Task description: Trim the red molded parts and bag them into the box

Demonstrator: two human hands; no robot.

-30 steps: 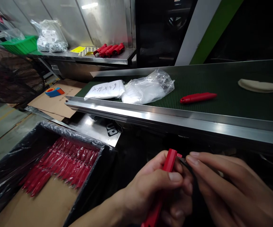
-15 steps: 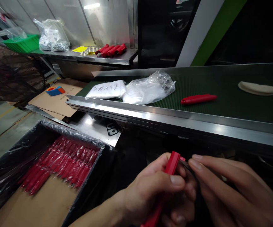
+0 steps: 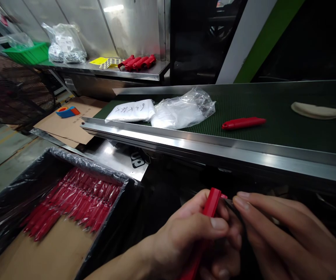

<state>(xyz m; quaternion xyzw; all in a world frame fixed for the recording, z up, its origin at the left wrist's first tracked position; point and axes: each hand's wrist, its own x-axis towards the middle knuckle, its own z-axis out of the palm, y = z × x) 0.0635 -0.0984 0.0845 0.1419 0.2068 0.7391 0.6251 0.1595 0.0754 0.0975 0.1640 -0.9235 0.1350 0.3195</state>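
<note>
I have the left hand (image 3: 185,237) wrapped around a red plastic handle (image 3: 208,217), thumb laid across its front, with the handle's squared top end poking up above the fingers. The right hand (image 3: 284,237) comes in from the side with its fingers held narrow and nearly straight, the fingertips (image 3: 241,200) pinching a small dark piece I cannot make out right at the handle's top end. Both hands sit just below the steel edge of the conveyor belt (image 3: 272,155), on my near side of it.

Compared with a second ago, little has shifted. The handle's top has drifted a touch to the right and slightly lower, and the right fingertips have followed it, staying at the same spot on the end. I judge the fitting at that tip is still in hand, not finished, since neither grip has loosened.

On the belt, well beyond the hands, lies another red handle (image 3: 243,123), unmoved. Further along the belt to the left sit a crumpled clear plastic bag (image 3: 182,111) and a white packet with handwriting (image 3: 131,111); to the right, a pale curved piece (image 3: 316,111). Below the belt's left end stands a cardboard box lined with black plastic (image 3: 19,194), holding rows of red handles (image 3: 74,202). Behind the belt, a steel shelf (image 3: 144,74) carries a few more red pieces (image 3: 137,62).
</note>
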